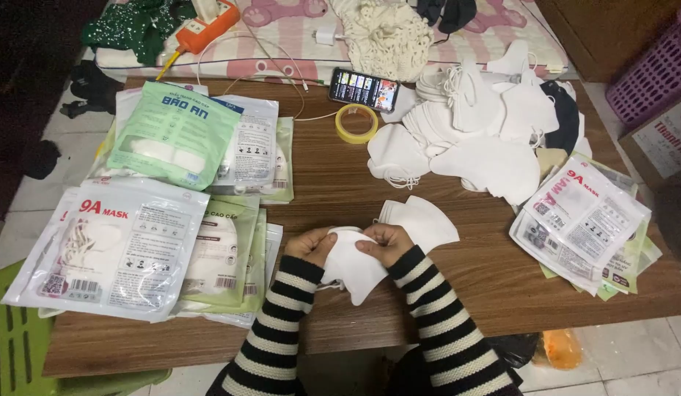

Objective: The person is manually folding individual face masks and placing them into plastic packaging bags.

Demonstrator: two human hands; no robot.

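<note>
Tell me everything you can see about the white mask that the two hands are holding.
The white mask is a soft, fabric-looking face mask, folded flat, with a curved edge and a point towards the person. A thin white ear loop shows at its lower left. The left hand and the right hand pinch its top edge from either side. It is held just above the brown wooden table, near another white mask.

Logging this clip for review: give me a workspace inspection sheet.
Surface: wooden table, mostly covered.
Job's things: white mask held in both hands; folded mask beside it.
Clutter: loose mask pile, packaged masks, empty pouches, tape roll, phone.
Grippers: left hand and right hand pinch the mask's top edge.
Cables: white charger cable.
Surroundings: tiled floor, green crate, purple basket.
</note>
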